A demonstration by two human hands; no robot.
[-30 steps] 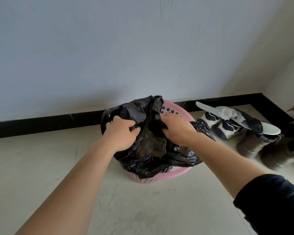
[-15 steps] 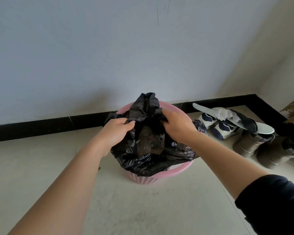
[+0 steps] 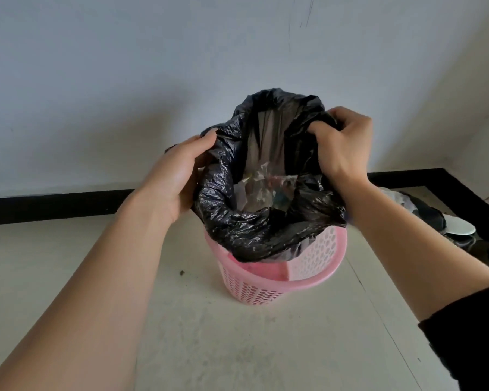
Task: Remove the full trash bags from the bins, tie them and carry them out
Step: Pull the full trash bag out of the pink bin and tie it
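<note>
Gripping the black trash bag [image 3: 266, 221] at its mouth, both hands hold it up over the pink bin [image 3: 283, 280], w/ the lower part of the bag hanging down inside the bin's rim. The left hand [image 3: 178, 176] is closed on the left edge of the bag, thumb on top and fingers under the plastic; the right hand [image 3: 342, 145] is closed in a fist on a bunched fold at the right edge. The bag mouth is open between the hands, and some crumpled paper and plastic rubbish shows inside, blurred. The bin is a perforated plastic basket standing on the pale floor [image 3: 237, 348], near the wall [image 3: 153, 80] w/ its black baseboard [image 3: 54, 207]. The near inside wall of the bin is bare, not covered by the bag. At the right edge of the floor, in the corner, dark shoes [image 3: 435, 215] and a pale insole [image 3: 460, 228] lie, partly hidden behind the right forearm. The right arm has a dark sleeve [image 3: 474, 334] pushed up; the left arm is bare.
</note>
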